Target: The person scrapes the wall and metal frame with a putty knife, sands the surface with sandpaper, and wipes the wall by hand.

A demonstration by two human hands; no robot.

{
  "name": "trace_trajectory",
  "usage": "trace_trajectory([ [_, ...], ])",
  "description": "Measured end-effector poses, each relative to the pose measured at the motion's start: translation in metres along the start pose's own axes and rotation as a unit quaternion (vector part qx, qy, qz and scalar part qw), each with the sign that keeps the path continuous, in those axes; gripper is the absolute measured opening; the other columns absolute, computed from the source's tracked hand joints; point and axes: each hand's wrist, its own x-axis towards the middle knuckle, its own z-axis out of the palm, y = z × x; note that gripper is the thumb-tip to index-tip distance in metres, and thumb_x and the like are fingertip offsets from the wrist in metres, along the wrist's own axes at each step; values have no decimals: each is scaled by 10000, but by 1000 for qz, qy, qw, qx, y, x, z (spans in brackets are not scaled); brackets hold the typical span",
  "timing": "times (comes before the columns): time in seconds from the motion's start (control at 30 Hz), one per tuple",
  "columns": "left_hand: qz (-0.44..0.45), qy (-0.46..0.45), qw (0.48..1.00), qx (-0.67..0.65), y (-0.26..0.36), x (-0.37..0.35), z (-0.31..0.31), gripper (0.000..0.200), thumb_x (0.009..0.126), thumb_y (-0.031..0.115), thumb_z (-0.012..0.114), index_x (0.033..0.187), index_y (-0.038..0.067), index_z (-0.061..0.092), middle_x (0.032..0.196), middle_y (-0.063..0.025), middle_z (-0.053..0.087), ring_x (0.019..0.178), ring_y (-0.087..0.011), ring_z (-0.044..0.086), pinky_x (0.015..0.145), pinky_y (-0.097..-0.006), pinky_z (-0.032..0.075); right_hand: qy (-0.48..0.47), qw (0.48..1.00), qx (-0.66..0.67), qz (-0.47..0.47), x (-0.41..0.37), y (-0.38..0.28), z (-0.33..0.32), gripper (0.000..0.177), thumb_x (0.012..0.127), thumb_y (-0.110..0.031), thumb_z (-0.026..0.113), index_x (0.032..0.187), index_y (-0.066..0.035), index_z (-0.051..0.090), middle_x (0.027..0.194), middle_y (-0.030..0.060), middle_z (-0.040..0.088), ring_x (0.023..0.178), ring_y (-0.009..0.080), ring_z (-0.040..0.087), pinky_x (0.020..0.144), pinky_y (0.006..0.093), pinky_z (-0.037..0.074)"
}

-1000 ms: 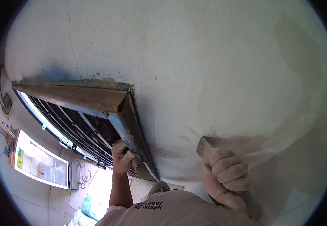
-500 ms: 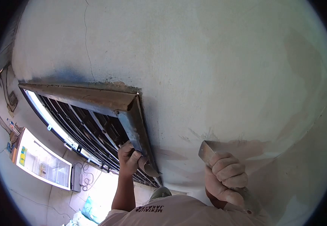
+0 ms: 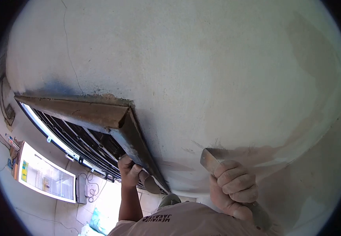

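Observation:
My right hand (image 3: pixel 235 187) is closed around the handle of a putty knife (image 3: pixel 210 160), its wide metal blade up at the plastered wall (image 3: pixel 202 86). Around the blade, thin dark scrape marks and a damp-looking brownish patch (image 3: pixel 249 153) show on the wall. My left hand (image 3: pixel 130 171) is closed beside the metal frame (image 3: pixel 127 137) of a barred grille. From it projects a flat, brownish blade (image 3: pixel 151 184), which looks like a second putty knife; its handle is hidden in my fingers.
The rusty frame top (image 3: pixel 72 110) juts out of the wall at left. A thin crack (image 3: pixel 67 43) runs above it. Lower left are a white-framed glass cabinet (image 3: pixel 46 177), looped cables (image 3: pixel 94 187) and a blue plastic bundle (image 3: pixel 96 220).
The view has shifted, so the grille frame sits lower and further left. My right hand and its putty knife appear slightly further left, the blade still at the wall. Both grips stay closed.

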Motion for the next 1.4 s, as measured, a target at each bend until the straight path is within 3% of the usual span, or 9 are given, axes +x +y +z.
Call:
trace_trajectory([
  [0.17,-7,1,1000,-21,-4,1,-2,564,773,531,747,805,-26,666,774,-37,650,725,-128,589,666,-276,444,-9,1000,-16,18,0,-6,-3,489,967,-445,516,670,-77,387,512,6,346,363,91,237,380,280,187],
  [0.27,-8,-4,1000,-18,-8,1,-5,576,762,543,750,789,-27,669,751,-35,655,705,-128,597,649,-271,449,25,999,-7,-19,-3,-2,0,447,948,-326,589,650,-66,380,482,14,358,349,106,277,363,280,271],
  [0.37,-3,-5,1000,-13,-6,2,-3,581,761,547,750,787,-27,667,755,-31,658,703,-129,599,645,-263,449,32,999,-8,-12,3,0,6,437,954,-316,578,655,-65,380,488,14,364,347,104,275,356,282,264],
  [0.47,4,-1,1000,-14,-4,3,-1,581,766,549,745,788,-26,664,764,-31,661,708,-132,602,651,-267,452,23,999,-28,-14,8,5,12,458,972,-414,503,684,-75,395,534,7,345,369,88,243,381,275,192],
  [0.97,-5,-14,999,-48,-2,4,-2,527,774,492,763,824,-25,679,822,-43,681,761,-153,625,700,-284,470,1,997,-69,22,9,-6,10,351,966,-280,484,696,-84,371,527,13,347,372,94,248,383,282,189],
  [1.4,-14,-20,998,-52,-5,2,-4,524,773,493,761,812,-22,676,838,-47,679,770,-157,623,714,-291,474,25,1000,8,-4,12,5,7,292,905,-218,467,663,-87,369,495,9,342,352,86,221,380,279,171],
])
